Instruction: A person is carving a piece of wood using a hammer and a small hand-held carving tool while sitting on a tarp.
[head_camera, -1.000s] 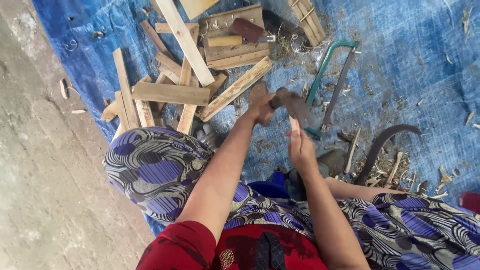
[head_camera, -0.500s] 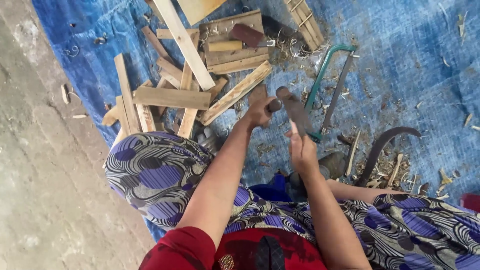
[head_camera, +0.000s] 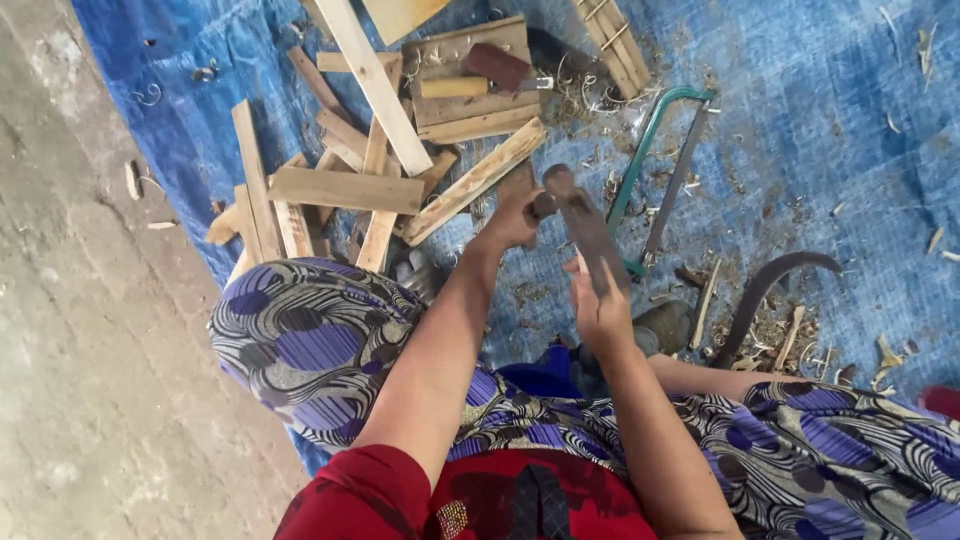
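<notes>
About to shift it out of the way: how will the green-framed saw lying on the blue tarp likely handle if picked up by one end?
The green-framed saw looks like a thin bowed metal frame with a narrow blade, so probably stiff and fairly light. Lifted by one end it may swing or twist. It lies flat on the blue tarp, so rolling seems unlikely, though the blade could snag the wood shavings.

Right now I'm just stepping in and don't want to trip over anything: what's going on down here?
A person sits on a blue tarp, holding a long dark wooden piece in both hands: left hand at its far end, right hand nearer the body. Wood offcuts lie piled to the left, a green-framed saw just beyond the hands.
</notes>
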